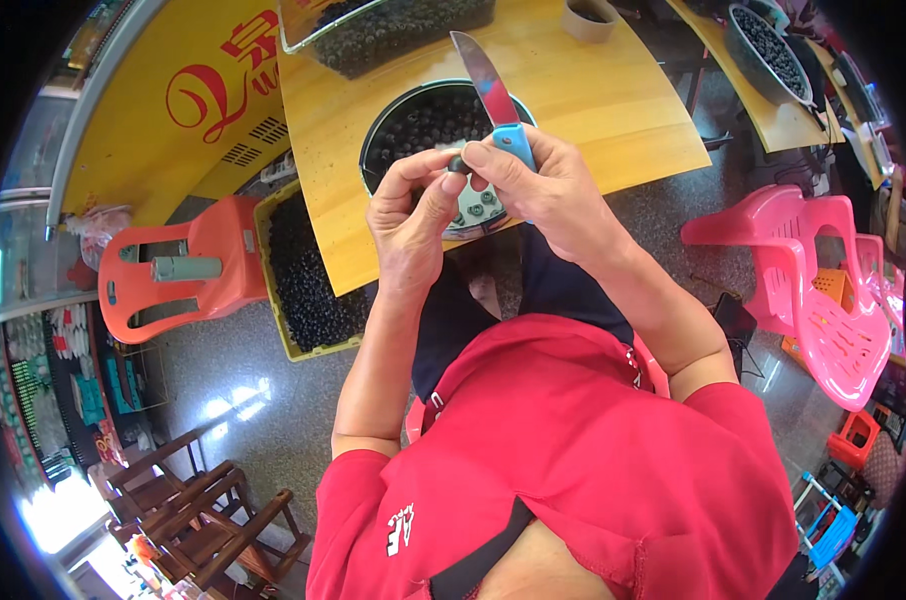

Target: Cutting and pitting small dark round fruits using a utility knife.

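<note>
My left hand (pixel 409 215) pinches a small dark rounded piece (pixel 458 164) between thumb and fingertips. Against it rests the thumb of my right hand (pixel 558 190), whose fingers are wrapped round the blue handle of a knife (pixel 488 85). The blade points up and away from me, clear of the piece. Below both hands, a round tub (pixel 476 212) with a printed light side sits at the near table edge, with many small dark pieces inside. My hands cover part of its rim. Whether the pieces are nuts, fruit or snails I cannot tell.
A clear box (pixel 295 46) of dark pieces stands at the back of the wooden table (pixel 613 110), beside a beige roll (pixel 590 20). On the floor at left is a yellow crate (pixel 293 350), next to an orange stool (pixel 178 265). Pink chairs (pixel 773 235) stand at right.
</note>
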Demonstrator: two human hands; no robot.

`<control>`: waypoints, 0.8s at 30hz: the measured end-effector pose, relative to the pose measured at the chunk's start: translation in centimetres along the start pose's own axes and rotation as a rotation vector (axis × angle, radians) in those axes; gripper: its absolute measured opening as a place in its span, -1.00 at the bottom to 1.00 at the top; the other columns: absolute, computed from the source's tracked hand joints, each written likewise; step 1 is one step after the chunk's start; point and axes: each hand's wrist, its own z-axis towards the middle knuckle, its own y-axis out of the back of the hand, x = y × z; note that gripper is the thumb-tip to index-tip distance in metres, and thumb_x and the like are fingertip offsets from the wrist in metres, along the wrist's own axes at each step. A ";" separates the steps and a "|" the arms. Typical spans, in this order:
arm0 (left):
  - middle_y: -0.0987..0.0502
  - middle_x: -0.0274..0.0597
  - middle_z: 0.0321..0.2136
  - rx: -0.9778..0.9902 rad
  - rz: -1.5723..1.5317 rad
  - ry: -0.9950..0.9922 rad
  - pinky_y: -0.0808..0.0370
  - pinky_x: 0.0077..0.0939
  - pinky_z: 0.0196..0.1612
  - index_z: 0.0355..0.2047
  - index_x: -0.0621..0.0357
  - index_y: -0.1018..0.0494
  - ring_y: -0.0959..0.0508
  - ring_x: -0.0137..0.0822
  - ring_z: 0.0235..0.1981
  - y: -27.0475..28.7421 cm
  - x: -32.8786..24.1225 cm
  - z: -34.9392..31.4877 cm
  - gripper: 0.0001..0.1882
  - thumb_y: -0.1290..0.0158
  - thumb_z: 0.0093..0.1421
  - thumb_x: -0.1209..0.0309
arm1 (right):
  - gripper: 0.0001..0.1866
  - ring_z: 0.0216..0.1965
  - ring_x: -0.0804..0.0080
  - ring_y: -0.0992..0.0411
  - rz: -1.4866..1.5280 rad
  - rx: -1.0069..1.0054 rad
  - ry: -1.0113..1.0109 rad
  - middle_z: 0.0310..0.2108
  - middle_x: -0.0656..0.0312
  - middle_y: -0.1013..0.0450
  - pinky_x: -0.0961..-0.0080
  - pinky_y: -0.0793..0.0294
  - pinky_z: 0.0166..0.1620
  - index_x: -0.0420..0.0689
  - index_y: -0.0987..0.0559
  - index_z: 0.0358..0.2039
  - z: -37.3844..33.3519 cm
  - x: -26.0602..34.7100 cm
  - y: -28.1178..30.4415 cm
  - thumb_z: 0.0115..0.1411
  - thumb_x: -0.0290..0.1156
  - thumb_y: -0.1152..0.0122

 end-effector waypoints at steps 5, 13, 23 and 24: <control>-0.50 -0.38 -0.46 0.013 -0.071 0.049 -0.14 -0.81 -0.59 -0.17 0.21 -0.48 -0.24 -0.68 -0.62 -0.3 0.1 0.1 -0.80 -0.13 0.17 0.54 | -0.76 -0.55 0.77 -0.24 0.064 -0.005 -0.017 -0.53 0.46 -0.37 0.74 -0.20 -0.53 -0.17 -0.55 -0.34 0.2 -0.6 0.2 0.27 -0.24 -0.15; -0.45 -0.39 -0.51 -0.010 -0.265 0.118 -0.10 -0.82 -0.64 -0.25 0.20 -0.43 -0.21 -0.66 -0.68 -0.5 -0.3 0.3 -0.91 -0.07 0.23 0.50 | -0.83 -0.54 0.24 -0.43 -0.835 -0.108 0.654 -0.52 0.14 -0.41 0.46 -0.38 -0.48 -0.23 -0.51 -0.31 0.1 -1.2 0.5 0.16 -0.40 -0.22; -0.43 -0.38 -0.52 0.014 -0.207 0.116 -0.08 -0.79 -0.64 -0.28 0.22 -0.41 -0.20 -0.65 -0.68 -0.7 -0.7 0.0 -0.92 -0.06 0.23 0.51 | -0.82 -0.48 0.10 -0.47 -1.021 -0.124 0.626 -0.45 0.07 -0.45 0.35 -0.43 -0.45 -0.20 -0.51 -0.28 0.2 -1.4 1.2 0.08 -0.49 -0.24; -0.42 -0.37 -0.53 0.023 -0.207 0.125 -0.08 -0.78 -0.63 -0.28 0.23 -0.40 -0.20 -0.64 -0.69 -0.6 -1.1 -0.2 -0.91 -0.06 0.22 0.52 | -0.82 -0.48 0.10 -0.47 -1.017 -0.113 0.632 -0.45 0.07 -0.45 0.35 -0.43 -0.45 -0.20 -0.51 -0.28 0.5 -1.7 1.2 0.08 -0.49 -0.24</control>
